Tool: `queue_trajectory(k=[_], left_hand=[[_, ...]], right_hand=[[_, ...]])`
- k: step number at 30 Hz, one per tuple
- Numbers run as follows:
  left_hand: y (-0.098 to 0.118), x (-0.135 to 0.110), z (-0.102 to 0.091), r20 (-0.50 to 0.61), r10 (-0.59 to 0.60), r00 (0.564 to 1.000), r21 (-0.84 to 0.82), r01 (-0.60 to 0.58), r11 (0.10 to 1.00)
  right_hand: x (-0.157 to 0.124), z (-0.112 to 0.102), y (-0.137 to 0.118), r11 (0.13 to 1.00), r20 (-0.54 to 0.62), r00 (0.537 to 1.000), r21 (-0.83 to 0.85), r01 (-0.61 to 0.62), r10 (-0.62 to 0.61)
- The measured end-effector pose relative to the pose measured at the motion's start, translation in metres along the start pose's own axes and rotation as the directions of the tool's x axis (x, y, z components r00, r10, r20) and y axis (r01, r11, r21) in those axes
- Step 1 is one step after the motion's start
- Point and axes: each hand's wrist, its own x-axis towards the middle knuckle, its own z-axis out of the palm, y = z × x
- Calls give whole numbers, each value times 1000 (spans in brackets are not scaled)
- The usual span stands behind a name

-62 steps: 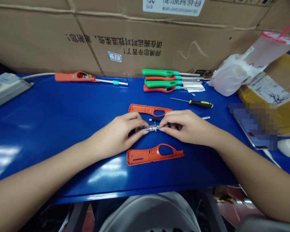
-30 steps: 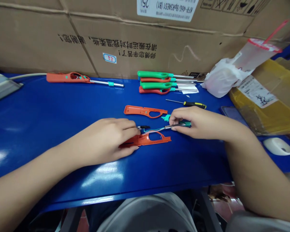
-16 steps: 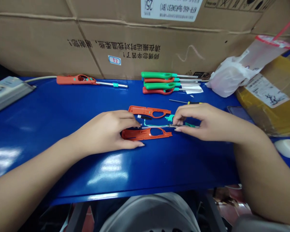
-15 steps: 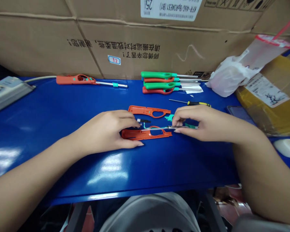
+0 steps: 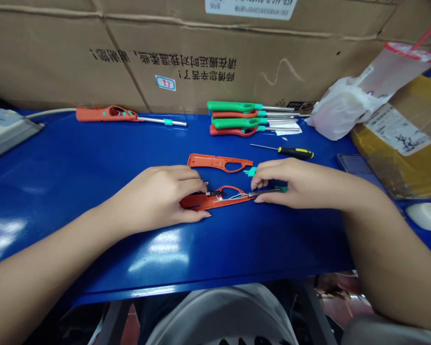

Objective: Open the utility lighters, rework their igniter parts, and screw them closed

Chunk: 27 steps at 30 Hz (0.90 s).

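My left hand (image 5: 168, 196) is closed round the left end of an orange lighter casing half (image 5: 215, 203), thumb along its near side. A small black part (image 5: 212, 193) lies by its fingertips, over the hollow of the casing. Between thumb and fingers, my right hand (image 5: 283, 182) pinches a metal lighter tube (image 5: 255, 194) at the casing's right end. Thin wires (image 5: 233, 197) run from the tube over the casing. Behind lies the other orange casing half (image 5: 219, 163), with a turquoise plastic piece (image 5: 250, 172) beside my right fingers.
Several green and orange lighters (image 5: 237, 123) lie in a stack at the back, and a partly open orange lighter (image 5: 107, 114) lies left. A screwdriver (image 5: 296, 153) is behind my right hand. Cardboard (image 5: 187, 62) walls the back; a bagged cup (image 5: 345, 110) and mouse (image 5: 426, 216) stand right.
The tube's inner end and its wires have come down onto the orange casing half. The black part has moved down towards the casing's hollow. Both hands keep their places closely.
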Motion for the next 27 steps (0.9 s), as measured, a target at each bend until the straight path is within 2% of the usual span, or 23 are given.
queue_trajectory(k=[5, 9, 12, 14, 17, 20, 23, 25, 27], left_hand=[[1, 1, -1, 36, -28, 999, -6, 29, 1000], [1, 1, -3, 76, -76, 994, -73, 82, 994], [4, 2, -4, 97, -162, 982, -108, 172, 979], [6, 2, -4, 103, -226, 969, -110, 236, 965], [9, 2, -2, 96, -287, 953, -112, 297, 948], [12, 2, -2, 88, -307, 948, -115, 316, 942], [13, 2, -2, 77, -307, 949, -114, 314, 943], [13, 2, -3, 70, -306, 950, -115, 312, 943], [13, 2, -3, 70, -311, 948, -114, 318, 941]], right_hand=[[4, 2, -4, 999, 0, 999, 6, 39, -39], [6, 4, -7, 996, -13, 996, -17, 86, -86], [7, 6, -11, 992, -12, 996, -92, 86, -87], [6, 8, -16, 976, -15, 997, -207, 73, -78], [5, 16, -29, 893, -20, 997, -446, 57, -73], [4, 29, -48, 774, 41, 998, -630, 63, -48], [4, 45, -66, 644, -18, 997, -764, 32, -71], [4, 51, -72, 610, -14, 997, -792, 33, -73], [4, 50, -71, 623, -15, 998, -782, 27, -62]])
